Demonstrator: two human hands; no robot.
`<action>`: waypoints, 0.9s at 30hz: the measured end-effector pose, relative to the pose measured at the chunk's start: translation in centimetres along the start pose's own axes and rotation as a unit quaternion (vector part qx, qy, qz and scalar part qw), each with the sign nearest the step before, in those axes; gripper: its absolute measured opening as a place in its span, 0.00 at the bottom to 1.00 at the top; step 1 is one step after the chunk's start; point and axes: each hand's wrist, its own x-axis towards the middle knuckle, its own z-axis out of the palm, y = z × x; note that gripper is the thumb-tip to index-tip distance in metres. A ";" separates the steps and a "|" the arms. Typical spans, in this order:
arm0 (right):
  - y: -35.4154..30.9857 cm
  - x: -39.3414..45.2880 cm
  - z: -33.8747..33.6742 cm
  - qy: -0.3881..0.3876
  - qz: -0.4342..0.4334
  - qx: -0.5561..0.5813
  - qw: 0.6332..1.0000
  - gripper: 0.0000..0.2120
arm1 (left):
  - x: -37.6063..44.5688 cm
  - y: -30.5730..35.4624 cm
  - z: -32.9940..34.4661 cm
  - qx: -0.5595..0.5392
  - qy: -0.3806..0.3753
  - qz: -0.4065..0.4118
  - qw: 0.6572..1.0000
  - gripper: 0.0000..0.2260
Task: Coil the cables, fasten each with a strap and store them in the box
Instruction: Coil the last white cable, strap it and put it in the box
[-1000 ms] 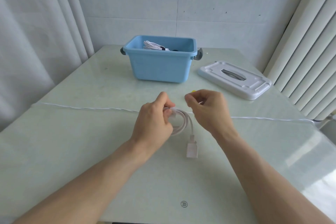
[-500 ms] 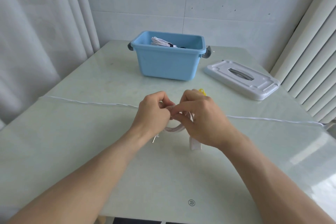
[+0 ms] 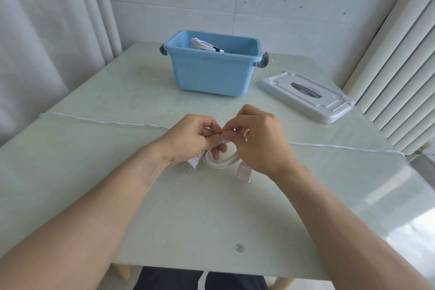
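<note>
Both grips busy at mid-counter: left hand [image 3: 196, 140] curled round a coiled white power cable with flat plug [image 3: 220, 160], right hand [image 3: 255, 141] pinching a small white strap tab [image 3: 225, 140] at the top of the coil. Fingertips meeting over that tab, so judged to be mid-fastening, wrap not yet shown closed. Coil held just above the pale green glass counter [image 3: 211, 207], loops hanging below the hands, pronged plug end [image 3: 191, 163] poking out under the left palm, white block-shaped connector [image 3: 243, 172] dangling below the right wrist.

Done so far, as far as visible: coiling of this cable finished; at least one bundled white cable with a dark strap [image 3: 204, 45] already lying inside the open light-blue plastic box [image 3: 211, 73] at the far side of the counter. Something dark beside that bundle, too hidden to name.

Left to do: closing the strap on the coil in hand, then carrying it across to the box, well apart from the hands. Thin white cord [image 3: 106, 121] stretched straight across the counter from left edge to right, uncoiled and unstrapped, probably the next cable in line. White plastic lid with slotted handle [image 3: 306, 96] lying flat to the right of the box, off it; fitting it not asked by the task. Roughly past halfway, judged loosely.
</note>
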 end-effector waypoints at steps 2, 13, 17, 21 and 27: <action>-0.2 -0.1 -0.1 0.015 0.026 0.007 1.000 0.06 | -0.3 -0.1 -0.1 0.001 -0.028 0.017 0.999 0.03; 0.2 0.6 -2.2 -0.116 0.318 0.345 0.876 0.05 | -0.1 -0.1 1.2 -0.053 -0.008 0.090 0.994 0.09; 0.3 0.7 -3.0 -0.146 0.342 0.458 0.807 0.10 | 0.1 0.4 1.4 -0.091 -0.017 0.085 0.992 0.06; 0.7 1.1 -3.4 -0.053 0.372 0.536 0.756 0.06 | 0.5 1.1 -0.2 -0.194 0.000 0.046 0.980 0.06; 1.9 1.3 -4.1 0.222 0.389 0.454 0.770 0.06 | 3.0 6.7 -2.1 -0.119 0.073 0.076 0.987 0.11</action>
